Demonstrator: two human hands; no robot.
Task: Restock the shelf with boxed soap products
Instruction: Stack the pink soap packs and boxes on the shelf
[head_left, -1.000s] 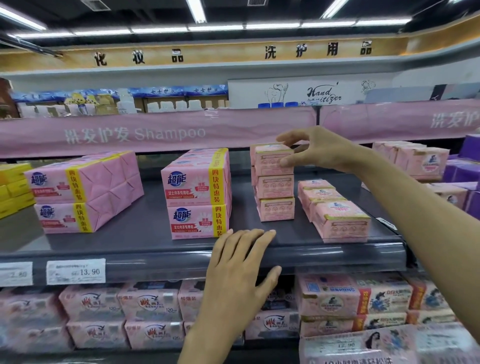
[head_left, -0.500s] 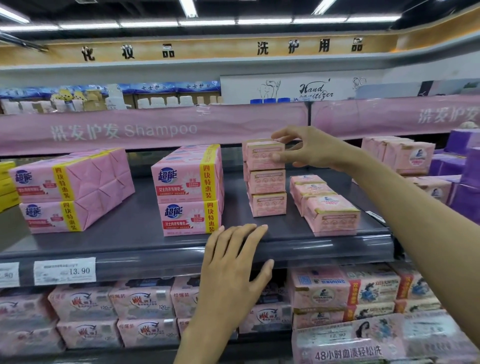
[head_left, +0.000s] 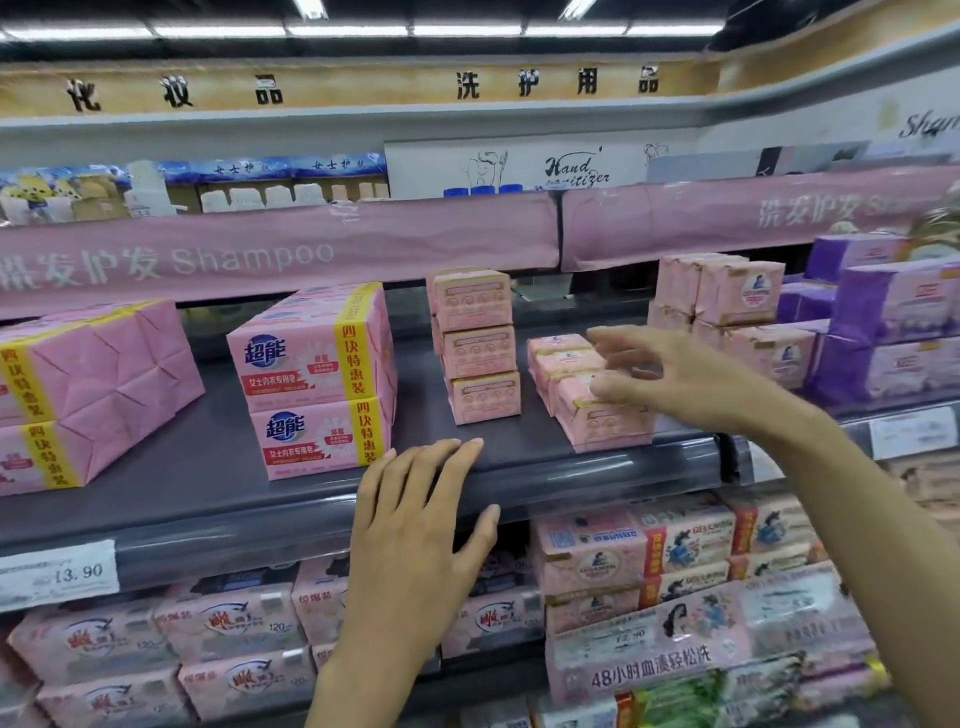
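Note:
A stack of three small pink soap boxes (head_left: 478, 345) stands upright in the middle of the dark grey shelf (head_left: 218, 483). To its right lies a low row of the same pink boxes (head_left: 587, 410). My right hand (head_left: 670, 379) hovers blurred over that row, fingers spread and loosely bent, holding nothing. My left hand (head_left: 421, 525) rests flat on the shelf's front lip, fingers straight.
Two stacked pink multi-packs with yellow bands (head_left: 317, 379) stand left of the stack, and a bigger pink bundle (head_left: 88, 395) lies further left. Pink boxes (head_left: 727, 301) and purple packs (head_left: 893, 322) fill the right. Soap packs (head_left: 649, 561) crowd the shelf below. A price tag (head_left: 57, 574) reads 13.90.
My right hand has let go of the top box of the three-high stack and moved right and down, over the low row of boxes. The left hand stays on the shelf lip.

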